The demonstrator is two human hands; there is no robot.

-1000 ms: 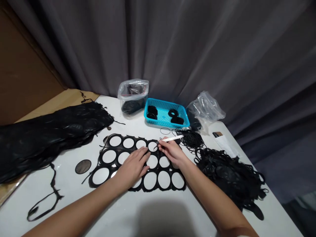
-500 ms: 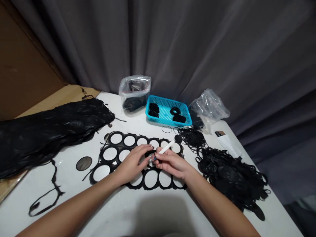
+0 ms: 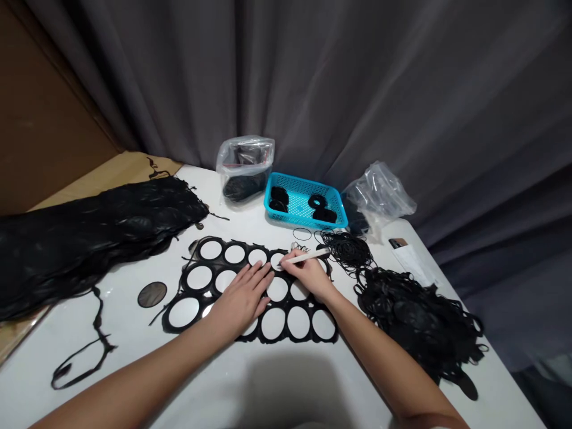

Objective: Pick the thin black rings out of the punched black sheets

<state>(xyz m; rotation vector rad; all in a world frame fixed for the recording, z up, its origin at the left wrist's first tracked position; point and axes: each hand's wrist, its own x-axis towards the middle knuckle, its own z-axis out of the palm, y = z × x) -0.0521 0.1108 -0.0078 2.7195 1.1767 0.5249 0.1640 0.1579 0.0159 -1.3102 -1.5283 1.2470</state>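
Note:
A black rubbery sheet (image 3: 192,295) with rows of round holes lies flat on the white table, which shows through the holes. My left hand (image 3: 243,298) rests on the sheet's middle, palm down with fingers stretched out. In my right hand (image 3: 309,275) is a slim white pen-like tool (image 3: 308,256), held in a pinch. Its dark tip points left and meets the sheet at a hole in the far row. Thin dark strands (image 3: 300,246) show just beyond these fingers. The right hand covers part of the sheet's right side.
Behind stands a blue basket (image 3: 305,223) holding black rings, between two clear plastic bags (image 3: 245,155). A tangle of thin rings (image 3: 348,250) and a heap of black scraps (image 3: 415,322) lie right. Stacked black sheets (image 3: 89,238) and a loose disc (image 3: 152,294) lie left.
My right hand has moved up and away to the far row, tipping the tool lower. My left hand has drawn back slightly and flattened on the sheet.

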